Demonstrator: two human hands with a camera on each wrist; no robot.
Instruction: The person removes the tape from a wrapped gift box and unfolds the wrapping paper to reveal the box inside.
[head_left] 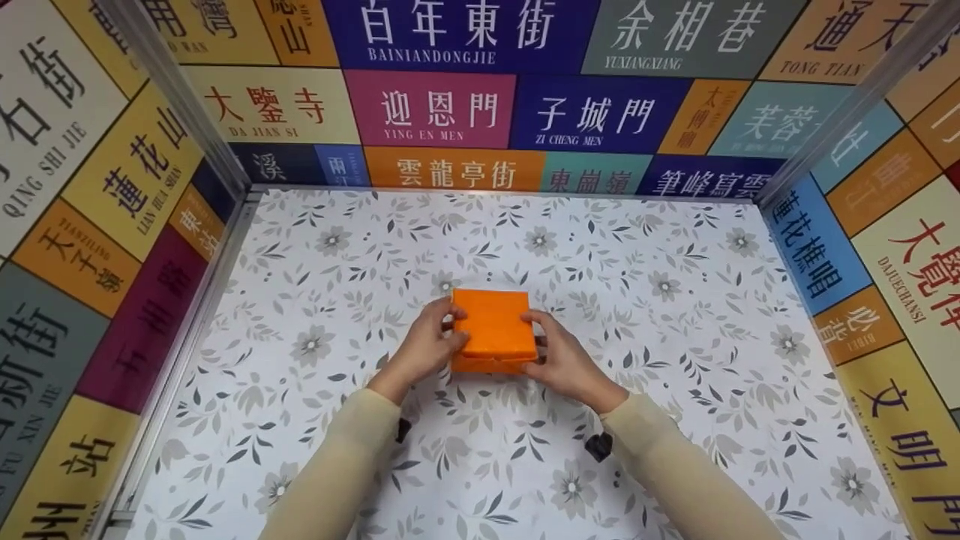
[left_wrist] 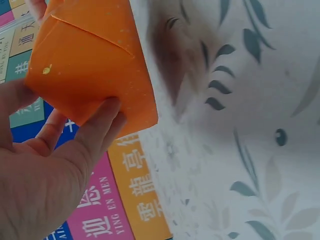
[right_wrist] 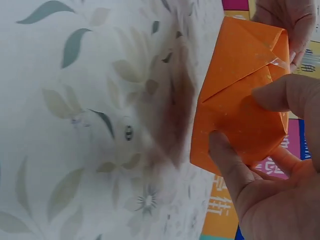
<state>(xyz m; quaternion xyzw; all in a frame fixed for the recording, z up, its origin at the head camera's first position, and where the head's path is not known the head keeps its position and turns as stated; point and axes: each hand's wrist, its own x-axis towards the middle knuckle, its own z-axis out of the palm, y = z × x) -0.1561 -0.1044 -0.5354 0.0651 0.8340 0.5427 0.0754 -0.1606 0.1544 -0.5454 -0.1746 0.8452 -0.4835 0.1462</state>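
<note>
An orange folded-paper box (head_left: 495,324) is held between both hands over the middle of the table, its flat top facing up. My left hand (head_left: 431,337) grips its left side, with thumb and fingers spread over the wall. On the opposite side, my right hand (head_left: 566,356) holds the box with its thumb and fingers. Diagonal creases and folded flaps show on the box sides (left_wrist: 95,60) in the left wrist view. From the right wrist, folds also cross the near wall (right_wrist: 235,95), and a shadow falls on the tablecloth beside it.
A white tablecloth (head_left: 315,420) with grey leaves and flowers covers the table. Colourful panels (head_left: 439,109) with Chinese lettering stand along the back and both sides. Metal frame posts (head_left: 199,112) rise at the back corners.
</note>
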